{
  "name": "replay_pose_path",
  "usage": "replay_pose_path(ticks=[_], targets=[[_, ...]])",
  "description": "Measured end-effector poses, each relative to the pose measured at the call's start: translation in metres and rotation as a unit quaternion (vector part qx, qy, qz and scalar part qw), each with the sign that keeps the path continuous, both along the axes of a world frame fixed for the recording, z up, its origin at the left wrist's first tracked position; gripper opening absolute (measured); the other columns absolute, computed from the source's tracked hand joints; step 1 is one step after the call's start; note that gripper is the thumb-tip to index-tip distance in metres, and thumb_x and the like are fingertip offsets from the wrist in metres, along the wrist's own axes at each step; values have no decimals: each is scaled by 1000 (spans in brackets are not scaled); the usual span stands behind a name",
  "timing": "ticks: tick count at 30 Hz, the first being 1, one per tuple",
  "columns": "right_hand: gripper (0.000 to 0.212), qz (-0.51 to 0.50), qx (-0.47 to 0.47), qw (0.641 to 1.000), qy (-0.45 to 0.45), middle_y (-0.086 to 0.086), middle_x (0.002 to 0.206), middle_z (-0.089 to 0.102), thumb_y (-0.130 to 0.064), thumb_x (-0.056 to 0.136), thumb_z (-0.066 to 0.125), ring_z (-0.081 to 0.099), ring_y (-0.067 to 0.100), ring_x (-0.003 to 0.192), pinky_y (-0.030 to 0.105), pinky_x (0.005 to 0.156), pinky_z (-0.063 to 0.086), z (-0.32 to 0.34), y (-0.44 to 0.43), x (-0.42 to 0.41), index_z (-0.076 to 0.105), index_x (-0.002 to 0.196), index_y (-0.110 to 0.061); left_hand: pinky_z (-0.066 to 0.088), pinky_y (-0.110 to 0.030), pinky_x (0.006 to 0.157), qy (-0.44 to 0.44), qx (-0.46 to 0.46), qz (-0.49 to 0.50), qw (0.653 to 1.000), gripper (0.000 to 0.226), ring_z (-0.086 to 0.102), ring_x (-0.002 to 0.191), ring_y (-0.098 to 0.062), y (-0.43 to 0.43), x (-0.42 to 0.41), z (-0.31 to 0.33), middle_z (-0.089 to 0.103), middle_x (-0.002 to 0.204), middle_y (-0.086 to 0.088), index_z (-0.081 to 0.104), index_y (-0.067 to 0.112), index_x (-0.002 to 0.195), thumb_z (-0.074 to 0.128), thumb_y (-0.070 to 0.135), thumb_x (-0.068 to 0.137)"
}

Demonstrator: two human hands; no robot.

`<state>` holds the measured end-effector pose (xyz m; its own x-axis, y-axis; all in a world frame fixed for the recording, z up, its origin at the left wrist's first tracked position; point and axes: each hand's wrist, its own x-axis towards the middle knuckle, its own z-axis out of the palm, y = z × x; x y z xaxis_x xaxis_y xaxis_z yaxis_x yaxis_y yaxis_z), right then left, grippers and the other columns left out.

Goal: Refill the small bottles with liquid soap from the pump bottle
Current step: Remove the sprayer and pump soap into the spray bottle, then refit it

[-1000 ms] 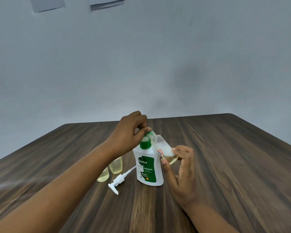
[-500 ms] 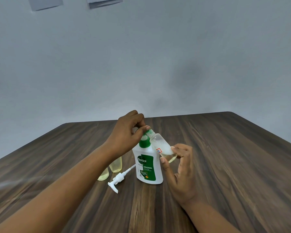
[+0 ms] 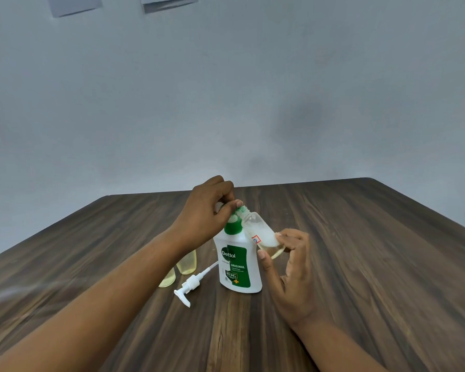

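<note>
A white Dettol pump bottle [image 3: 239,267] with a green neck stands upright on the wooden table [image 3: 360,251], its pump removed. My right hand [image 3: 290,275] holds a small clear bottle [image 3: 261,233] by its base. The bottle is tilted, neck up and to the left, beside the Dettol neck, and a little yellowish liquid sits at its bottom. My left hand [image 3: 207,213] is above the Dettol neck, its thumb and fingers pinched at the small bottle's threaded mouth. What lies between those fingertips is hidden.
The white pump head [image 3: 188,287] with its tube lies on the table left of the Dettol bottle. Two small bottles of yellow liquid [image 3: 187,264] stand behind my left forearm, partly hidden. A grey wall rises behind the table's far edge.
Both hands and the tilted small bottle stay almost in place; my left fingers shift slightly at the bottle's mouth.
</note>
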<state>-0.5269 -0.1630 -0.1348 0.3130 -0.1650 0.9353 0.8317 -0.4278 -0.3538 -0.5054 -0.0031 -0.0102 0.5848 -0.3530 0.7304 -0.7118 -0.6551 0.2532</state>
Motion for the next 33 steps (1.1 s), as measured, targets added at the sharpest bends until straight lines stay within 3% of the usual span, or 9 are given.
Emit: replay_pose_path(ticks=[4,10,12,21,26,33], targets=[[30,7,2,1000,2,1,107,42,-40,96,46,48,8,94,6,79,38,0,0,2,44,107,-13,50,-43,70,10,15,-8,1000,22,51,69,-14,3,2,5,49,71,2,53,9,67,55,27,81],[30,1,0,1000,4,2,107,42,-40,96,46,47,8,93,6,78,38,-1,0,1,43,108,-12,36,-16,58,4,-26,4,1000,19,46,66,-8,0,3,-9,44,67,11,50,16,65,56,26,80],[29,2,-1,1000,4,2,106,42,-39,96,46,47,8,93,6,78,38,-2,0,1,43,107,-12,33,-13,57,2,-35,4,999,19,45,67,-9,0,2,-10,44,67,11,51,16,65,57,25,80],[30,9,-1,1000,4,2,108,42,-39,95,47,48,9,94,7,78,39,-2,0,2,44,109,-13,49,-42,66,-6,-11,3,1000,21,51,68,-15,1,-1,0,48,68,6,53,11,65,57,26,80],[29,5,-4,1000,4,3,107,42,-36,94,51,48,9,92,6,76,39,-2,0,2,43,109,-13,37,-17,59,0,-42,13,999,21,48,69,-14,1,0,-12,50,69,3,52,14,65,57,26,81],[29,3,-5,1000,4,1,109,42,-39,96,46,47,5,95,7,78,39,-1,0,1,43,109,-13,34,-13,57,-14,-10,19,1000,20,48,66,-10,1,-1,-3,47,67,9,54,12,66,62,20,83]])
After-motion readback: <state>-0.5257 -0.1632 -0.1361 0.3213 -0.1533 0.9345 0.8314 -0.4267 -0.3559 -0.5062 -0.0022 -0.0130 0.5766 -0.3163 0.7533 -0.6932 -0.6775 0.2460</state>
